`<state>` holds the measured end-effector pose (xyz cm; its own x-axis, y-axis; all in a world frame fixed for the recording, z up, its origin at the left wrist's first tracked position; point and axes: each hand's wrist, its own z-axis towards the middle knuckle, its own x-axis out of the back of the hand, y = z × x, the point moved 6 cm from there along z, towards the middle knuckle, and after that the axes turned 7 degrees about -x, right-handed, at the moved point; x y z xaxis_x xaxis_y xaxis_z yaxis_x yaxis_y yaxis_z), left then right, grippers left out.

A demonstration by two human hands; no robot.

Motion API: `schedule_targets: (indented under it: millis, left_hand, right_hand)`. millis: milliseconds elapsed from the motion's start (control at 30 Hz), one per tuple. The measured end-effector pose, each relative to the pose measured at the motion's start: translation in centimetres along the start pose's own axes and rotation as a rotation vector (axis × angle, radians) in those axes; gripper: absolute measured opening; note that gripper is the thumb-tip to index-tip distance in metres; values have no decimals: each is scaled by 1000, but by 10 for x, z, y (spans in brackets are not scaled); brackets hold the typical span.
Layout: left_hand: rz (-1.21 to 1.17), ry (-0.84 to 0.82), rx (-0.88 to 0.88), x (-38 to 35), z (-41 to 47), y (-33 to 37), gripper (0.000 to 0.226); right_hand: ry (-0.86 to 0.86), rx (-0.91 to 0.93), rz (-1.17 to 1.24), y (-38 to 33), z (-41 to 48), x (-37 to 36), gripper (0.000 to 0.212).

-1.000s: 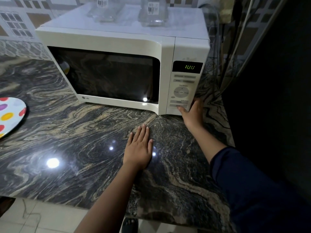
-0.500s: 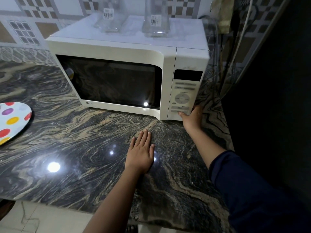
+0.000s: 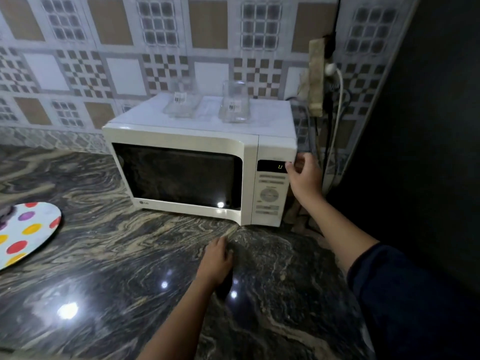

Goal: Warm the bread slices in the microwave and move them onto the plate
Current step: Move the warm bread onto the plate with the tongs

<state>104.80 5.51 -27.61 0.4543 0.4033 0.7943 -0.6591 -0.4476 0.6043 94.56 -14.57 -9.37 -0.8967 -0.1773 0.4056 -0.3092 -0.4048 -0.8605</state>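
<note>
A plate (image 3: pixel 28 229), white with coloured dots, lies flat on the left part of the dark marbled surface (image 3: pixel 117 255), cut off by the picture's left border and well apart from the microwave (image 3: pixel 181 175). The microwave stands at the back right of the surface, against the tiled wall (image 3: pixel 124 48), with its door closed. The door glass is dark, so the bread cannot be made out behind it.

Two clear containers (image 3: pixel 183 105) with barcode labels stand side by side on the microwave's top. In front of the door's right end, the left hand (image 3: pixel 215 263) rests palm down on the surface, its fingers pointing at the microwave. It is blurred, but its grip is loose and holds nothing.

On the control panel the display (image 3: pixel 271 166) shows one lit digit. The right hand (image 3: pixel 304 175) is at the panel's upper right corner. Its thumb lies on the front just beside the display and its fingers curl round the side edge, so the grip is closed on the microwave's corner. A dark blue sleeve (image 3: pixel 402 294) covers that arm above the elbow.

Right of the microwave, a socket board (image 3: pixel 317 79) hangs on the wall with a white plug (image 3: pixel 330 68), and a cable (image 3: pixel 337 105) runs down from it.
</note>
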Motion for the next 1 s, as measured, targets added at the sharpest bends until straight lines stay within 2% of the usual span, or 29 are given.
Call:
schedule_targets:
  millis: [100, 200, 300, 400, 667, 1000]
  left_hand:
    - [-122, 99, -34, 31, 23, 28, 39]
    - [-218, 286, -66, 66, 49, 58, 26]
    - [-344, 373, -89, 89, 67, 82, 18]
    - [-376, 402, -109, 98, 76, 97, 23]
    - [-524, 402, -29, 92, 78, 95, 28]
    - [-484, 370, -39, 94, 78, 94, 28]
  right_hand:
    - [69, 200, -7, -40, 2, 17, 27]
    - [-68, 313, -153, -64, 2, 10, 33]
    - [-198, 326, -316, -66, 3, -6, 36]
    - [-185, 302, -328, -66, 3, -7, 38]
    - [-211, 296, -289, -67, 2, -7, 41]
    - [-237, 198, -271, -64, 4, -8, 38]
